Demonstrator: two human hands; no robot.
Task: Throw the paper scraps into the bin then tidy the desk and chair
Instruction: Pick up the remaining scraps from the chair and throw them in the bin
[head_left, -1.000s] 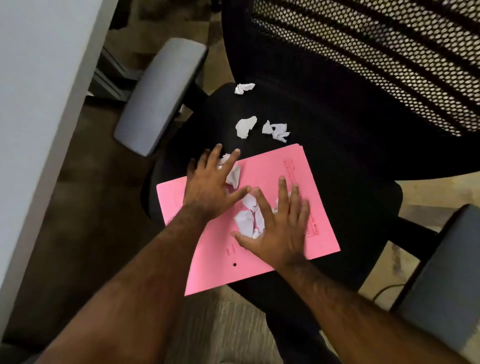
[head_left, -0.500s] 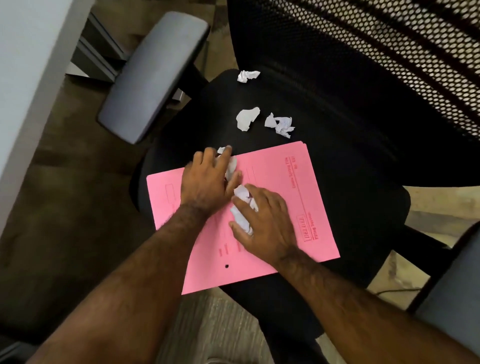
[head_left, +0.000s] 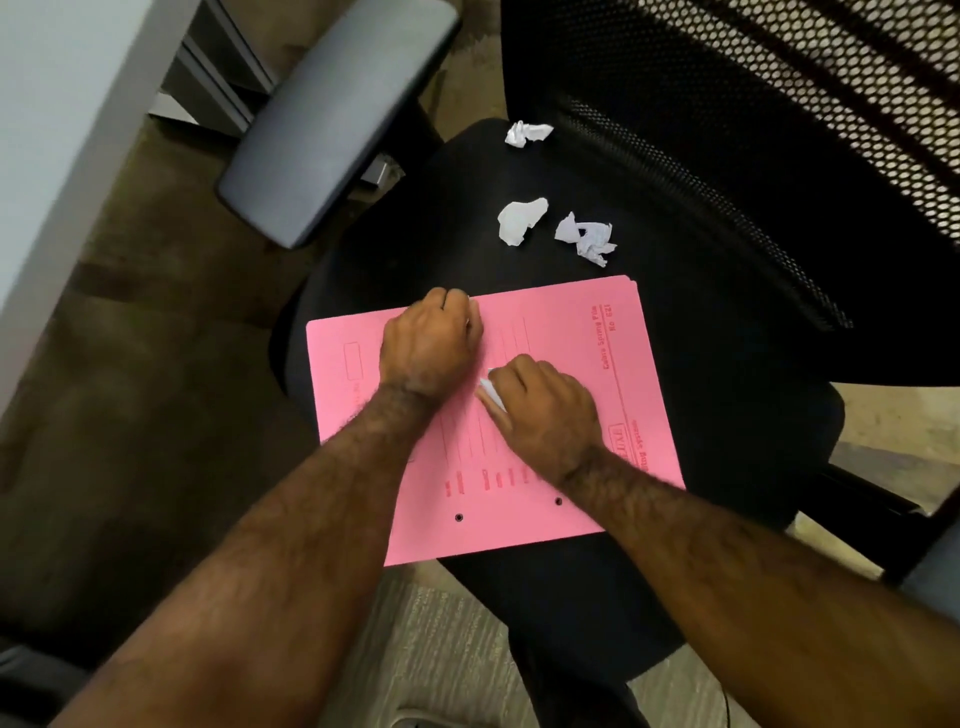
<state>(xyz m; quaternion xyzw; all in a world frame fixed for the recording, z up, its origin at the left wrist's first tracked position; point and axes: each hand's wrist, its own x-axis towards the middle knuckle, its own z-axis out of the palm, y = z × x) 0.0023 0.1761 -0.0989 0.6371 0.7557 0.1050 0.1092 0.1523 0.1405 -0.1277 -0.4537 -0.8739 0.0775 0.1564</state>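
Paper scraps (head_left: 522, 222) lie loose on the black chair seat (head_left: 727, 364): one rounded wad just beside a more ragged one (head_left: 585, 238), and a third (head_left: 527, 133) further back by the mesh backrest (head_left: 779, 130). More are gathered in the hands on the pink folder (head_left: 561, 322), which lies flat across the seat. The right hand (head_left: 545, 410) is curled into a fist with a white edge of paper (head_left: 489, 391) poking out by the thumb; the left hand (head_left: 428, 345) is also fisted, fingers pressed together, though what it holds cannot be seen. The likely slip from here: a scrap escaping the closed fists on the way to the bin, which is not in view, or the three on the seat being forgotten, or knocked to the floor if the folder is lifted carelessly
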